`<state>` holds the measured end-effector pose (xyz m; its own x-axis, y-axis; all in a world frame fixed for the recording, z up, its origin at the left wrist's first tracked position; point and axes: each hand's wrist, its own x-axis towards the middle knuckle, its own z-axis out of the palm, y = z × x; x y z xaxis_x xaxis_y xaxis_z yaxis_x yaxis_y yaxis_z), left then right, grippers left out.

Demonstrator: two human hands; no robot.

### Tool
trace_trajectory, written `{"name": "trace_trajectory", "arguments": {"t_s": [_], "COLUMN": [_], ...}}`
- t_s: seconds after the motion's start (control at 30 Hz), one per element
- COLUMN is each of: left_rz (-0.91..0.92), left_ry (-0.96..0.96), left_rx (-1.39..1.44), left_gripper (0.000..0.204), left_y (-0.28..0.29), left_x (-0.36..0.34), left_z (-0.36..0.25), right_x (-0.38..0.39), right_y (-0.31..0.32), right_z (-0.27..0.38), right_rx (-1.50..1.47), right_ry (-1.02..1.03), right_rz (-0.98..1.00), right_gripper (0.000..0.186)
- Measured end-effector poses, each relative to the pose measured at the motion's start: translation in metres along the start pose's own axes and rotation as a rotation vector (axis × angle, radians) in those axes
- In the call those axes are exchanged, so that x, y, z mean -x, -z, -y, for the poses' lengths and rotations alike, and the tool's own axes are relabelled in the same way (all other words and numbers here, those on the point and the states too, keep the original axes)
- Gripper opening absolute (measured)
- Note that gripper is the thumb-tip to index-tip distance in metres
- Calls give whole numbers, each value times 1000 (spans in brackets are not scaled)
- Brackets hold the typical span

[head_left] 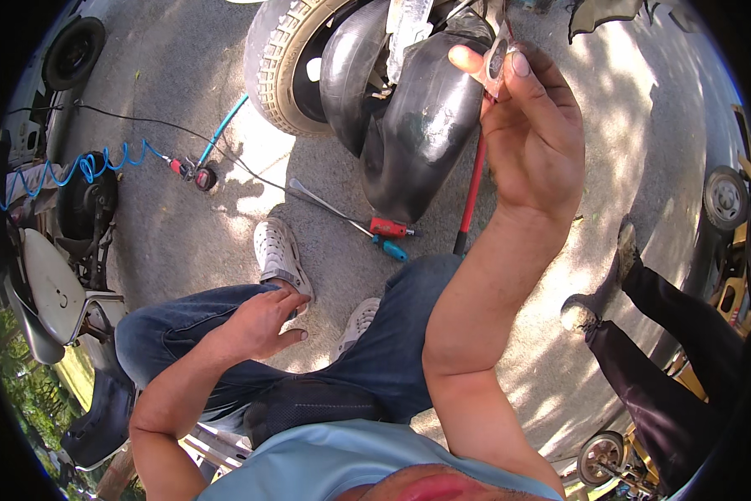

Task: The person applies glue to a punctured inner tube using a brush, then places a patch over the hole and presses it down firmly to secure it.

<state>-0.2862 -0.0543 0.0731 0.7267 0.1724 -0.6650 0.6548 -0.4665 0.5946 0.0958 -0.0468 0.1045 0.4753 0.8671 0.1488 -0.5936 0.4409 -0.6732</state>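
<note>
My right hand (532,134) is raised at the upper right, with thumb and fingers pinching a small flat patch (497,60) that has a dark oval centre and a reddish edge. Just left of it, a black inflated inner tube (430,117) bulges out beside a knobbly tyre (277,63) and partly hides it. My left hand (263,323) rests over my left knee, holding nothing, its thumb apart from the loosely bent fingers.
On the pavement lie a red tool (390,228), a teal-handled screwdriver (390,248) and a red bar (476,179). An air gauge (202,177) on a coiled blue hose (83,169) lies left. Another person's dark-trousered legs (643,380) stand at right.
</note>
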Motion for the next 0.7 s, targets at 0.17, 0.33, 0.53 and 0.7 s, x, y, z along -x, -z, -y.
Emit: {"name": "trace_trajectory", "arguments": {"t_s": [0.17, 0.33, 0.53, 0.7], "left_rz": [-100, -148, -85, -79], "left_ry": [-66, -23, 15, 5], "left_rx": [-69, -67, -80, -81], "left_gripper": [58, 60, 61, 61], "left_y": [-8, 4, 4, 2], "left_x": [-20, -21, -19, -19], "left_z": [-13, -2, 2, 6], "right_x": [-5, -3, -5, -8], "right_y": [18, 4, -1, 7], "right_z": [-4, -2, -5, -6], "right_rx": [-16, -36, -16, -54], "right_ry": [-28, -5, 15, -16], "right_rz": [6, -43, -51, 61], "right_gripper": [15, 17, 18, 21]}}
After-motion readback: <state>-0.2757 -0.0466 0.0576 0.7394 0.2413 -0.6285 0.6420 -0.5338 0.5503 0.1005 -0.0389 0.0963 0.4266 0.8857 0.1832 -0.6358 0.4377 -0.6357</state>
